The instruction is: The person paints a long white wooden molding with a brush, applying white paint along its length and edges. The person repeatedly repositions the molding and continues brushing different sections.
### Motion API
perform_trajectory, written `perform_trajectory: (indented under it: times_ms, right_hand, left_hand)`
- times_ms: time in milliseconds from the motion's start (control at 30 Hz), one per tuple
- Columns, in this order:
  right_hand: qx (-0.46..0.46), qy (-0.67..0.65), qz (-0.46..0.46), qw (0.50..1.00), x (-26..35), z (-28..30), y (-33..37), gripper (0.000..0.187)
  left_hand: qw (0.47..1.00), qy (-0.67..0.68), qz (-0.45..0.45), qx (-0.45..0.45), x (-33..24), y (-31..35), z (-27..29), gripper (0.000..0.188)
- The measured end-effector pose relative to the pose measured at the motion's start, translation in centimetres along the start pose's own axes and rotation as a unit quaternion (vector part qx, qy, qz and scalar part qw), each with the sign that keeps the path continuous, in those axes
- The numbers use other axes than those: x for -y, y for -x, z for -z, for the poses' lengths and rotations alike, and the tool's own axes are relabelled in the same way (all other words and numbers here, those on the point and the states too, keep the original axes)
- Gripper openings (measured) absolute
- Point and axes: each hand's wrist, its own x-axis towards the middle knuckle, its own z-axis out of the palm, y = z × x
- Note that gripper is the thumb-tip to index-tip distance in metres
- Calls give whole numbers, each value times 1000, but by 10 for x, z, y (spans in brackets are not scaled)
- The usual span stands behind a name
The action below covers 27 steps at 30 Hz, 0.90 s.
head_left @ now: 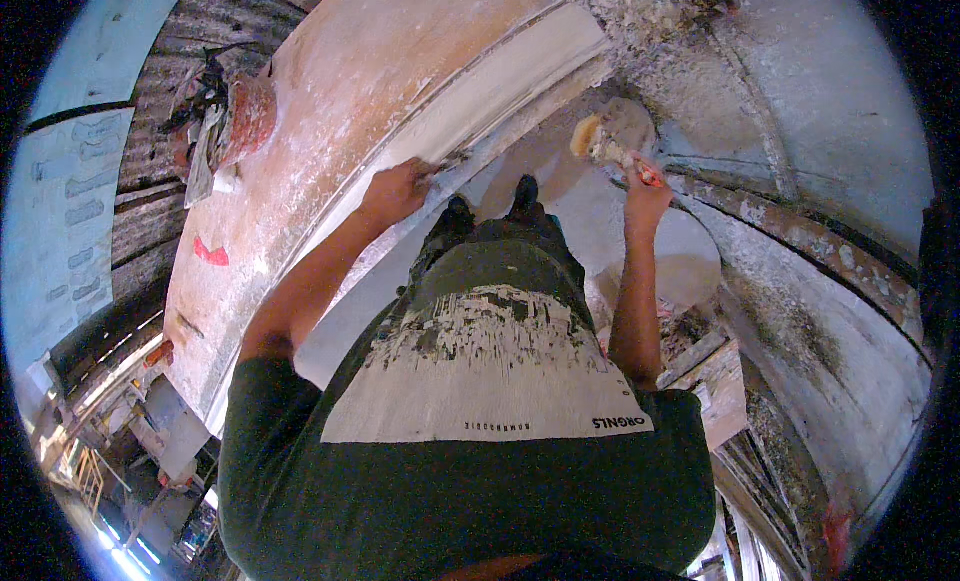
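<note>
My right hand [648, 196] is closed round the red handle of a broad brush [605, 149]. The brush's pale, yellowish bristles point up and to the left, and whitish material clings to it. Over the near edge of a long, cream-white moulded strip [500, 71], my left hand [400, 191] is closed, its fingertips curled at the edge. Whether it grips the strip or a small thing there, I cannot make out. The strip lies along the edge of a large, white-smeared, brownish work table [340, 91].
A red-and-grey crumpled bundle [245, 121] lies at the table's far left, with a small red scrap [210, 252] nearer. Round, pale shapes [680, 266] stand below the brush. On the right are large whitish panels [830, 91] and a dirty beam [800, 221].
</note>
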Motion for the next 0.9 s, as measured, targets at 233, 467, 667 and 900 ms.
perform_trajectory:
  times_ms: [233,467,667,900]
  right_hand:
    - [39,-43,-67,996,45,6,-1,20]
    - [45,13,-27,999,21,31,-17,18]
    - [-34,-112,-109,987,-54,45,-12,18]
    - [18,-34,-124,991,-61,46,-47,20]
  left_hand:
    - [987,-66,-135,-57,-115,-243,-12,33]
    - [997,-15,-65,-39,-163,-301,-13,36]
    - [969,204,138,6,-38,-67,-30,46]
    - [971,137,167,-100,-36,6,-63,40]
